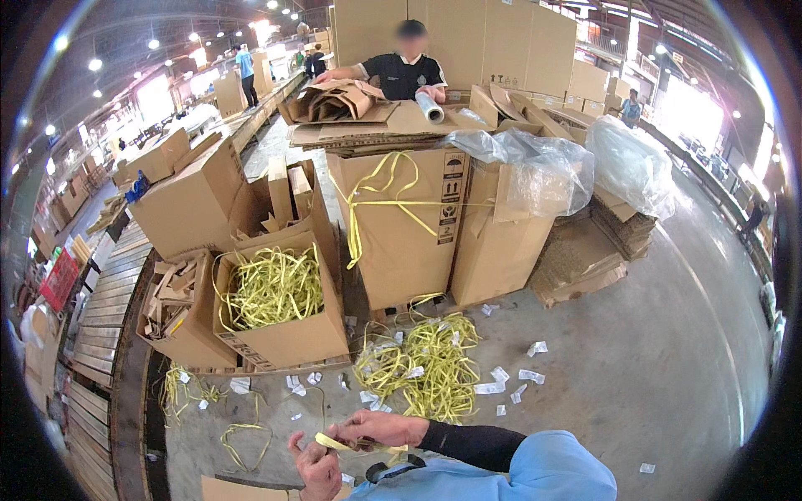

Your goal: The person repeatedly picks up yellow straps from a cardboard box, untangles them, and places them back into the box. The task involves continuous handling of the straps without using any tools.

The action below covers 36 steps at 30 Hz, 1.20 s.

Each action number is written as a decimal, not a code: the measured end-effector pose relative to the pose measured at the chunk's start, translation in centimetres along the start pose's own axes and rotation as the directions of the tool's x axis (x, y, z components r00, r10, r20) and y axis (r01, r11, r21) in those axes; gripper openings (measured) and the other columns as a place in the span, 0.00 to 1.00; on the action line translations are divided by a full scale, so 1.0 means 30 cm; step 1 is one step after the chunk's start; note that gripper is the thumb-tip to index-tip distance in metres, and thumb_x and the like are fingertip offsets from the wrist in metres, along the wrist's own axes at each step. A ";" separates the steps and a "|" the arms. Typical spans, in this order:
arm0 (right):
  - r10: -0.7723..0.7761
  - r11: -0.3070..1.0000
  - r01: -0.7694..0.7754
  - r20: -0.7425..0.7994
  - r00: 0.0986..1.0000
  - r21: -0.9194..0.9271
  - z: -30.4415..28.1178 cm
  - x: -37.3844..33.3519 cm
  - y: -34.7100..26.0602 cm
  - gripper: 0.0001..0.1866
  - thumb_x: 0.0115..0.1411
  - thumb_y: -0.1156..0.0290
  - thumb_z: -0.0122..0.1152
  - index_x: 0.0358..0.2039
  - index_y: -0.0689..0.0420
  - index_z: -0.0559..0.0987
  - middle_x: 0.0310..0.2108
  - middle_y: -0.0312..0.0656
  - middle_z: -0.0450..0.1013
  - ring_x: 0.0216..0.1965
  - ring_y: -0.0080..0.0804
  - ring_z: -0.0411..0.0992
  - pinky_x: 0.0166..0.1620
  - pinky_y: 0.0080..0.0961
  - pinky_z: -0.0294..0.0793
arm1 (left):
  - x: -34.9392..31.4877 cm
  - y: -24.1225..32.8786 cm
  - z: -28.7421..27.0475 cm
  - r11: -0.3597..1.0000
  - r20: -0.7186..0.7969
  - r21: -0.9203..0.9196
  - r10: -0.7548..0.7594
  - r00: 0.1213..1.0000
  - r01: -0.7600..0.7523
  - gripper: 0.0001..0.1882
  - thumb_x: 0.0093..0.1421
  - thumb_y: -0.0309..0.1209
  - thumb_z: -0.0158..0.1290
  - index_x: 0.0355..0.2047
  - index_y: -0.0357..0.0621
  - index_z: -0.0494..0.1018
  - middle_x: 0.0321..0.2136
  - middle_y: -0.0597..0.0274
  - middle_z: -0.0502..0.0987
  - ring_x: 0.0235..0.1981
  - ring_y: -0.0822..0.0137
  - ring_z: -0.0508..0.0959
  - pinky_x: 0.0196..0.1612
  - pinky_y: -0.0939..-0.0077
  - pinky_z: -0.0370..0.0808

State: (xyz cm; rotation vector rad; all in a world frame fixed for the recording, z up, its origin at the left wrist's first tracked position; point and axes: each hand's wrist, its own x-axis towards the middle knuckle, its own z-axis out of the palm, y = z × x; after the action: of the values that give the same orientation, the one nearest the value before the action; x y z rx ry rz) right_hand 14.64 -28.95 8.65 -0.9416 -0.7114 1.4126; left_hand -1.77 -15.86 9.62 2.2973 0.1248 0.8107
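Observation:
At the lower edge, my hands are close together on a yellow plastic strap [332,442]. My right hand [380,427] reaches in from the right in a black sleeve, its fingers closed on the strap. My left hand [317,474] comes up from below, its fingers bent around the same strap. Part of the strap hangs beneath my right wrist. Just beyond my hands, a heap of yellow straps [434,367] lies on the floor. An open cardboard box [284,338] full of tangled yellow strap stands at the left.
White paper scraps [499,374] litter the floor. A tall strapped carton [397,250] stands ahead, flattened cardboard [359,134] on top. Behind it, a person [409,71] rests a hand by a clear film roll [429,108]. A roller conveyor [96,334] runs along the left.

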 end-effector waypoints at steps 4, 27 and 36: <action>0.081 0.996 -0.082 0.037 0.996 0.041 -0.005 -0.021 -0.001 0.19 0.66 0.51 0.60 0.30 0.55 0.78 0.22 0.26 0.66 0.20 0.14 0.61 0.22 0.14 0.57 | 0.048 0.041 -0.031 0.980 0.100 0.113 0.153 0.983 -0.164 0.07 0.50 0.19 0.56 0.20 0.40 0.69 0.22 0.54 0.72 0.28 0.53 0.74 0.41 0.62 0.74; -0.334 0.691 0.000 -0.319 0.887 -0.722 0.022 -0.107 0.027 0.17 0.59 0.61 0.66 0.41 0.61 0.79 0.30 0.47 0.75 0.32 0.37 0.75 0.35 0.34 0.74 | 0.114 -0.031 0.047 0.765 0.394 -0.333 -0.418 0.818 0.551 0.04 0.54 0.20 0.61 0.32 0.33 0.81 0.22 0.63 0.82 0.22 0.80 0.74 0.25 0.81 0.71; -0.416 0.440 0.026 -0.178 0.892 -0.898 -0.003 -0.105 -0.032 0.19 0.55 0.69 0.64 0.47 0.61 0.77 0.38 0.52 0.77 0.39 0.48 0.77 0.43 0.37 0.77 | 0.112 -0.023 0.074 0.775 0.330 -0.336 -0.436 0.837 0.536 0.03 0.56 0.21 0.60 0.31 0.34 0.80 0.21 0.64 0.81 0.22 0.76 0.76 0.23 0.76 0.70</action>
State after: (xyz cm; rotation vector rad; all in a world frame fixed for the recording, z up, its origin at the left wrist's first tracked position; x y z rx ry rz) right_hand 14.99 -32.02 9.83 -1.7996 -1.2614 0.4706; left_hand 2.30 -15.62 9.67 1.8060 0.3899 0.2517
